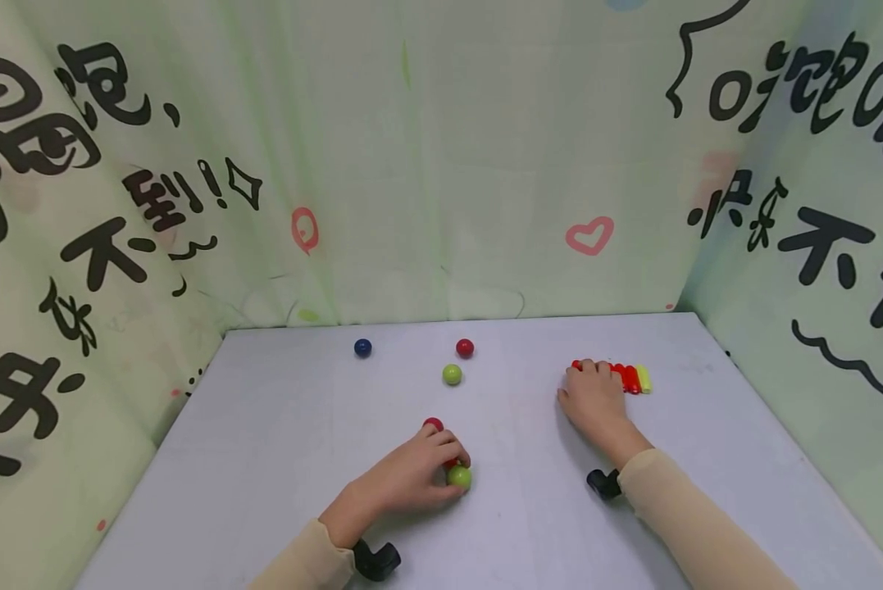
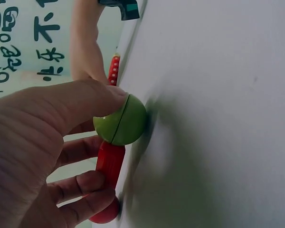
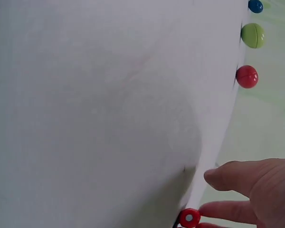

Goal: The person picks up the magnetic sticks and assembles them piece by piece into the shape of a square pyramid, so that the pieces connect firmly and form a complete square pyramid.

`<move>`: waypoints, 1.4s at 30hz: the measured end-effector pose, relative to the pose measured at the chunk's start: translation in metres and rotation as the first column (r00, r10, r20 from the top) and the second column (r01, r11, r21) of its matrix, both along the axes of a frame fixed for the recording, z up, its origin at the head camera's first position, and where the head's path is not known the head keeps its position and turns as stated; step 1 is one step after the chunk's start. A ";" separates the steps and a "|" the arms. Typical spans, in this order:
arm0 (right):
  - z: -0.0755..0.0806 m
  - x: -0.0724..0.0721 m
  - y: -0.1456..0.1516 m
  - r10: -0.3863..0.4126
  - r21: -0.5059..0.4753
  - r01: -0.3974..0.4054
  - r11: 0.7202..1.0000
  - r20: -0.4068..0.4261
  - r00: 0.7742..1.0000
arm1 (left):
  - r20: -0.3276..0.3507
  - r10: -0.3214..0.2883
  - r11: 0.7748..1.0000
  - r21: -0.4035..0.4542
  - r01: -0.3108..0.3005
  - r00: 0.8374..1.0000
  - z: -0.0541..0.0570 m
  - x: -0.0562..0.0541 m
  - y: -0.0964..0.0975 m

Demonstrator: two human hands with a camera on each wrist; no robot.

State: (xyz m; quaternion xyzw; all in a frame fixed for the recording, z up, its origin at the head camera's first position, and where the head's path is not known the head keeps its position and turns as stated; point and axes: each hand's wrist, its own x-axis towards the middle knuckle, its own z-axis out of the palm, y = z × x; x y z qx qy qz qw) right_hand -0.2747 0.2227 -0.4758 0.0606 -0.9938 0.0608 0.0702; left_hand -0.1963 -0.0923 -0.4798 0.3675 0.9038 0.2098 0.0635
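Note:
My left hand grips a red rod with a green ball at one end and a red ball at the other. The thumb presses on the green ball while the fingers curl about the rod, close over the table. At the right, my right hand reaches over a row of short red rods, which ends in a yellow rod. In the right wrist view, its fingertips are at a rod's round end with a pale centre; the thumb stands apart from it. The hand hides part of the row.
Toward the back of the white table lie a blue ball, a loose red ball and a loose green ball. Printed curtains stand round the table's back and sides. Each wrist carries a black mount.

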 end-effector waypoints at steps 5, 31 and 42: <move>-0.001 -0.002 0.002 0.020 -0.055 -0.021 0.998 -0.023 1.000 | 0.030 -0.018 1.000 -0.015 0.019 0.999 0.001 -0.003 -0.005; 0.010 0.013 -0.028 0.103 -0.363 0.000 0.932 0.267 0.958 | 0.199 0.194 0.979 0.027 -0.203 0.961 0.005 -0.010 -0.023; 0.009 0.031 -0.054 0.197 -0.431 -0.040 0.901 0.326 0.925 | 0.205 0.194 0.979 0.028 -0.204 0.959 -0.001 -0.020 -0.027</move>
